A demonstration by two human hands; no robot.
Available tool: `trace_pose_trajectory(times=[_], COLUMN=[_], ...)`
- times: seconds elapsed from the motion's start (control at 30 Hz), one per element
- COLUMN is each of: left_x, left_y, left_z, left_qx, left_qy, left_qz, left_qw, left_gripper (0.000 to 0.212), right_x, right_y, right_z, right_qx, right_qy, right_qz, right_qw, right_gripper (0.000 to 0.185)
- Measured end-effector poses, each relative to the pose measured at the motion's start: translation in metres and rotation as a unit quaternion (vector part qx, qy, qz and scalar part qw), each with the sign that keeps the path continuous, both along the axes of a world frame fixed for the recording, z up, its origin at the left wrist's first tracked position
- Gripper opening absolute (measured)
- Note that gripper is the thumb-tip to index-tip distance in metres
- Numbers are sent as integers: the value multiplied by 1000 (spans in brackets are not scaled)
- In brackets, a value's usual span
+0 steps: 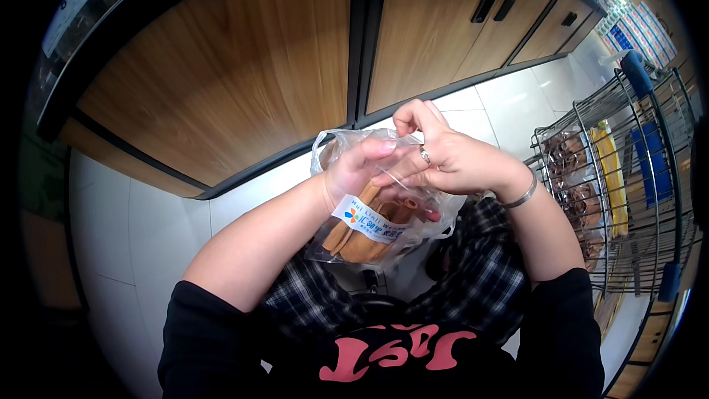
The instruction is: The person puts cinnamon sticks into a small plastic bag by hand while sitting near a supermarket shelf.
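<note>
In front of my lap is a clear plastic bag (382, 257) with several brown rolled bark sticks (363, 244) in it, which look like cinnamon. A white label strip (365, 219) with printing runs across it. My left hand (352, 169) holds the bag, its thumb raised at the top and its fingers partly hidden behind the plastic. My right hand (448, 155), with a ring and a bracelet, reaches across the left palm. Its fingers touch the bag's crumpled upper part (332, 141); their exact grip is partly hidden.
A wire shopping cart (615, 194) with blue corner pieces stands close on the right, holding packaged goods (568, 155) and a yellow pack (606, 177). Wooden cabinets (238, 72) with black trim stand ahead. Goods lie on the counter above, over a tiled floor (111, 244).
</note>
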State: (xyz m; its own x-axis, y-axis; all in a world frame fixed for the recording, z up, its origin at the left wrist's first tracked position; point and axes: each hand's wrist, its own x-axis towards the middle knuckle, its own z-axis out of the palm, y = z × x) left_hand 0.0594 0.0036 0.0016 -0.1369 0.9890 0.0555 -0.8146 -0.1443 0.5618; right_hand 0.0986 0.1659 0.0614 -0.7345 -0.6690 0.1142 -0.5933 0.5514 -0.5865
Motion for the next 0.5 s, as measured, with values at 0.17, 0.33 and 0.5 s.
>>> trace_pose_trajectory(times=[0.17, 0.33, 0.5], left_x=[1, -10, -40], left_y=[1, 3, -9], left_z=[-8, -9, -9], left_qx=[-67, 107, 33], left_qy=[100, 94, 118], left_qz=[51, 18, 82], left_qw=[991, 990, 989], left_gripper=[73, 65, 91], right_x=[-4, -23, -64], right_y=[-1, 10, 65], right_z=[-11, -18, -60], right_qx=[81, -262, -460], right_qy=[-17, -156, -214], right_qz=[84, -24, -227], right_qw=[993, 952, 831], right_gripper=[26, 18, 13])
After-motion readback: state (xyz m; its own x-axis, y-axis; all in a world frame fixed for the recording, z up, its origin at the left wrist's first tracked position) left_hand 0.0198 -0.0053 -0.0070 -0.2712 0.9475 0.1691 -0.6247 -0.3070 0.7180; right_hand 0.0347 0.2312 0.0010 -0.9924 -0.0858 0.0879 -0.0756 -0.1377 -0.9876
